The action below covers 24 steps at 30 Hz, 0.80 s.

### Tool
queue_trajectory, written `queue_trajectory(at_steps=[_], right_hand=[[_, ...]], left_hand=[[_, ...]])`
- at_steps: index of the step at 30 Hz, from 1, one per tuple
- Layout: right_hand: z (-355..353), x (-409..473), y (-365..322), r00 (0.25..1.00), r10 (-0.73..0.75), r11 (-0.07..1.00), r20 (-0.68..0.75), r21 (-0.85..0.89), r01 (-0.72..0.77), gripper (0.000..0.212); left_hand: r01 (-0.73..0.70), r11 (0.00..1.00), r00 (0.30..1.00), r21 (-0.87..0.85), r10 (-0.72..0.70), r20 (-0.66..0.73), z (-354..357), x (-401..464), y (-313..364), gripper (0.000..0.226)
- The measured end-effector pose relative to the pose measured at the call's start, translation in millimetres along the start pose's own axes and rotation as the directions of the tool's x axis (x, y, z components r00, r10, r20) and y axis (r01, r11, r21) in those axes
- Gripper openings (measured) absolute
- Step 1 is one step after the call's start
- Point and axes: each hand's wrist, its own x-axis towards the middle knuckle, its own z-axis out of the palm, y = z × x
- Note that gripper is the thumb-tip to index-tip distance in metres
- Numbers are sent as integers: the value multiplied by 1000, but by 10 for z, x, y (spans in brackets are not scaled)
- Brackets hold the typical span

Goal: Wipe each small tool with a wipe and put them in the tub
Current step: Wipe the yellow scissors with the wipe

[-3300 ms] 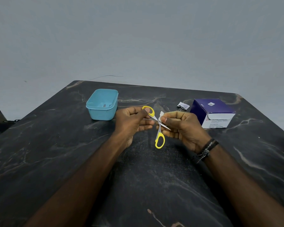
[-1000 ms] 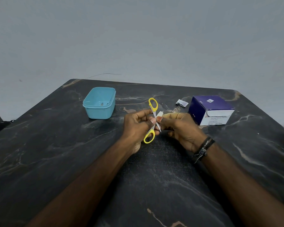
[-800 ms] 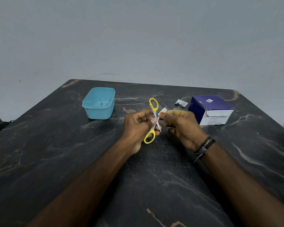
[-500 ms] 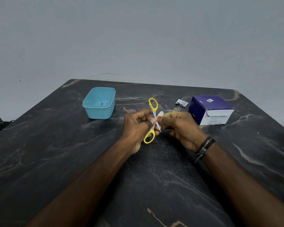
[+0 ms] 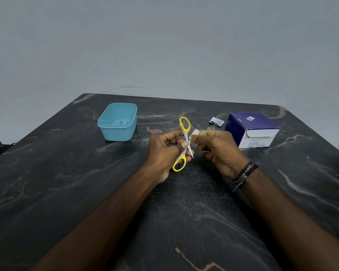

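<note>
Dim, even light and a wide-angle bend at the edges.

Soft, flat light falls on the dark table [image 5: 67,182], with no glare and only a faint shadow beside the tub [image 5: 117,122]. The wall [image 5: 164,45] behind the table grades from lighter grey to darker toward the corners. The table edges bow outward. The box [image 5: 251,130] print is too soft to read, and the forearms nearest the camera blur slightly.

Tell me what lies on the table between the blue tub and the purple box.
In the head view, both hands sit between the blue tub and the purple box: the left hand holds yellow-handled scissors open, the right hand pinches a wipe. A torn sachet lies near the box.
</note>
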Motion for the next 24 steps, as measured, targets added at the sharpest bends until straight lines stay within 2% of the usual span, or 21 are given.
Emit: queue_trajectory(at_steps=[4, 8, 15, 21, 24], right_hand=[[17, -26, 0, 1000, -8, 1000, -8, 9, 9, 14], [64, -73, 2, 993, 3, 1000, 114, -15, -1, 12], [11, -17, -9, 997, -56, 997, -60, 53, 59, 13], [36, -58, 7, 996, -15, 1000, 84, -22, 17, 24], [31, -48, -1, 999, -18, 1000, 45, -17, 19, 22]], left_hand=[[-2, 1000, 1000, 2, 2, -14, 0, 4, -4, 29], [-4, 1000, 999, 12, 5, -35, -30, 24, -15, 29], [-14, 1000, 1000, 6, 14, -18, 13, 7, 11, 28], [-8, 1000, 999, 5, 8, -46, -14, 7, 7, 27], [-5, 1000, 999, 11, 5, -41, -4, 8, 2, 28]])
